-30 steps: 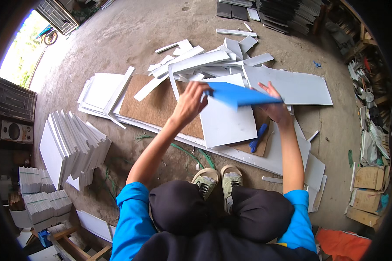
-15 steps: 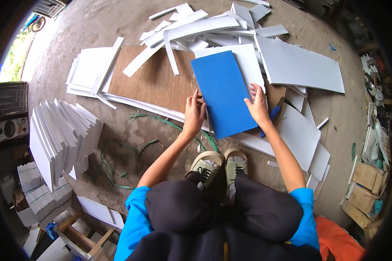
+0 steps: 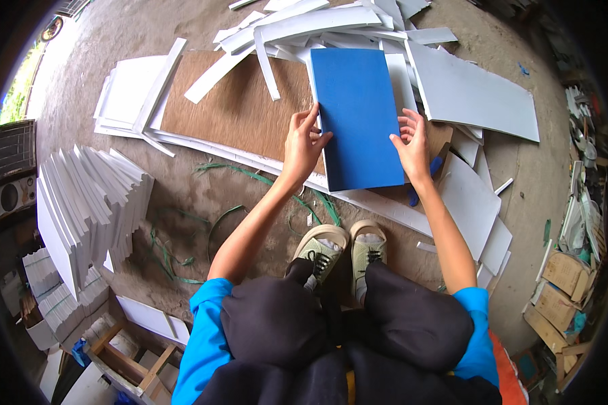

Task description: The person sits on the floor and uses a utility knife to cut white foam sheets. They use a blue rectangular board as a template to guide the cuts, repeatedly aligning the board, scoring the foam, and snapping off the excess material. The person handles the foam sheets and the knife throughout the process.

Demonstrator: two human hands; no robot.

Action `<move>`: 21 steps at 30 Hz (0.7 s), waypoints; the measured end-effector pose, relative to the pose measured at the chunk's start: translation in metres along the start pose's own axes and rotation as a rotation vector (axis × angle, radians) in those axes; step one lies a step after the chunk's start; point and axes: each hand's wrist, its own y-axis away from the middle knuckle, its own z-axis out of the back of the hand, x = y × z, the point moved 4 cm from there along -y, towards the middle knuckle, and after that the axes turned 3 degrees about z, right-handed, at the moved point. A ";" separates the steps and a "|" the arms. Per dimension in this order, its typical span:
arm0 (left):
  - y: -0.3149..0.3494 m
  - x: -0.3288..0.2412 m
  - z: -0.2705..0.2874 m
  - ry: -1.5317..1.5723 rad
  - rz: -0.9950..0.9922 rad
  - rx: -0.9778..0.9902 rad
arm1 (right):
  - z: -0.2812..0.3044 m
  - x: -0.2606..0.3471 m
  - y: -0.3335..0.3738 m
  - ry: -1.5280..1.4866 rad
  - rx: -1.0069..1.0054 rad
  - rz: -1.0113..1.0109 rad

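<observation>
Over the plywood [image 3: 236, 101]: blue board [image 3: 357, 121], on or just above a white sheet [image 3: 401, 77] showing past its right edge.
Left hand [image 3: 304, 142]: thumb and fingers at the board's left edge; firm grip or light touch, cannot tell.
Right hand [image 3: 413, 143]: fingers loosely spread, thumb by the right edge; hands apart.
Done, as judged: board placed over sheet, long sides roughly parallel.
Remaining: right edges not flush; no cut marks seen on the blue face.
Beyond: white offcuts [image 3: 317, 25], heaped.
Floor, left side: stacked white panels [image 3: 91, 209].
</observation>
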 end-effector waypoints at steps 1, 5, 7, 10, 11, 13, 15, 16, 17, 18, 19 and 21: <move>-0.001 0.003 -0.002 0.035 -0.009 -0.008 | -0.001 0.001 -0.002 -0.018 -0.005 -0.005; 0.001 0.011 -0.007 0.009 -0.013 -0.026 | -0.003 -0.003 -0.001 0.032 0.004 0.006; 0.007 0.012 -0.009 0.004 0.012 -0.016 | -0.003 -0.005 0.004 0.055 0.013 -0.005; 0.013 0.012 -0.011 0.058 0.089 0.000 | -0.004 -0.008 0.008 0.072 0.018 -0.002; 0.014 0.013 -0.011 0.062 0.096 0.001 | -0.004 -0.007 0.008 0.078 0.019 0.004; 0.014 0.016 -0.011 0.071 0.107 0.003 | -0.005 -0.005 0.009 0.091 0.021 0.017; 0.014 0.018 -0.011 0.041 0.098 0.000 | -0.007 -0.009 0.009 0.091 0.020 0.020; 0.014 0.018 -0.011 0.027 0.093 -0.001 | -0.007 -0.011 0.009 0.092 0.019 0.021; 0.013 0.018 -0.011 0.024 0.095 0.003 | -0.008 -0.014 0.009 0.090 0.020 0.017; 0.013 0.018 -0.012 0.021 0.097 0.008 | -0.008 -0.016 0.009 0.088 0.021 0.013; 0.013 0.019 -0.012 0.017 0.099 0.012 | -0.009 -0.017 0.009 0.086 0.023 0.010; 0.013 0.020 -0.012 0.042 0.105 0.013 | -0.009 -0.019 0.010 0.080 0.024 0.005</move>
